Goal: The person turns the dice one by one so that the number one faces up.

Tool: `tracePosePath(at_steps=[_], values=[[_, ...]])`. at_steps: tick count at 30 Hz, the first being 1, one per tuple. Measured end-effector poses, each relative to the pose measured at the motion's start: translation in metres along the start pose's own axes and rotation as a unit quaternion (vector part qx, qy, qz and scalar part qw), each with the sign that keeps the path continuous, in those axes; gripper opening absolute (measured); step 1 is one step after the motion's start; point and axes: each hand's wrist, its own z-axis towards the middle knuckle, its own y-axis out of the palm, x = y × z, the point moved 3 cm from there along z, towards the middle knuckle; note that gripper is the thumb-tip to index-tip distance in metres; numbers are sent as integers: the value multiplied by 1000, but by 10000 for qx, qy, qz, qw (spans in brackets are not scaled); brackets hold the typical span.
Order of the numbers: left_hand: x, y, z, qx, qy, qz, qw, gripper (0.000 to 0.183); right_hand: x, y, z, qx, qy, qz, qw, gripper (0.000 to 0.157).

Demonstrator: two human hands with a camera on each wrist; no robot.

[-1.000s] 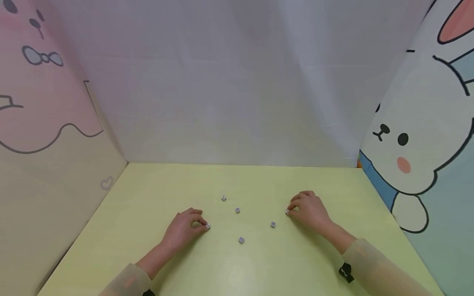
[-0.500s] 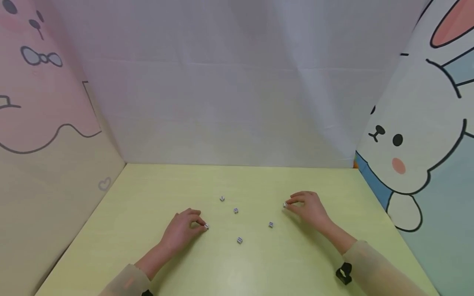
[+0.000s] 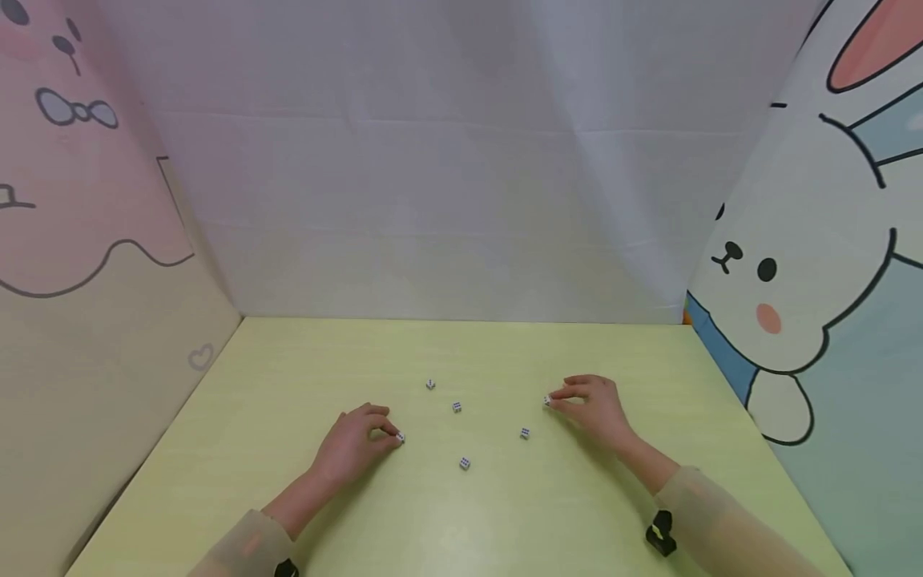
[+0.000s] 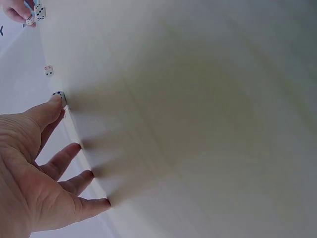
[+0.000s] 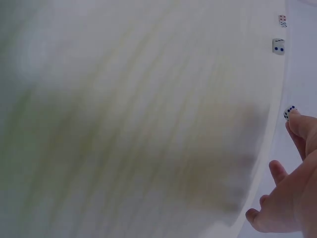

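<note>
In the head view, my left hand [image 3: 352,446] is at the left of the table, pinching a small white die [image 3: 400,438] between thumb and index finger. The left wrist view has that die [image 4: 60,96] at the thumb tip, low over the tabletop, with the other fingers spread. Across the table my right hand [image 3: 597,407] pinches another white die [image 3: 547,401] at its fingertips. The right wrist view shows this die [image 5: 290,112] with dark pips, held off the table. Nearest to the right hand on the tabletop lies a loose die [image 3: 525,433].
Several dice lie apart between the hands: a far die [image 3: 430,385], a middle die [image 3: 457,407] and a near die [image 3: 465,463]. The pale yellow table [image 3: 324,353] meets a white cloth [image 3: 433,200] behind and printed cartoon panels [image 3: 808,320] at both sides.
My right hand has raised its die off the table and shifted slightly left. The left hand keeps its pinch in nearly the same place. The head view has turned a little to the right.
</note>
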Motion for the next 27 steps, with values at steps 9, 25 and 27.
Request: tracePosePath(at_steps=[9,25,27], values=[[-1,1,0,6,-1,-9,10000,5,3,8,-2,-37,-119,-97,9999,15],[0,0,-1,-52,14,-32,10000,5,5,11,-6,-90,-122,-18,9999,14],[0,0,-1,-53,16,-41,10000,5,6,10,-6,-79,-174,-76,9998,13]])
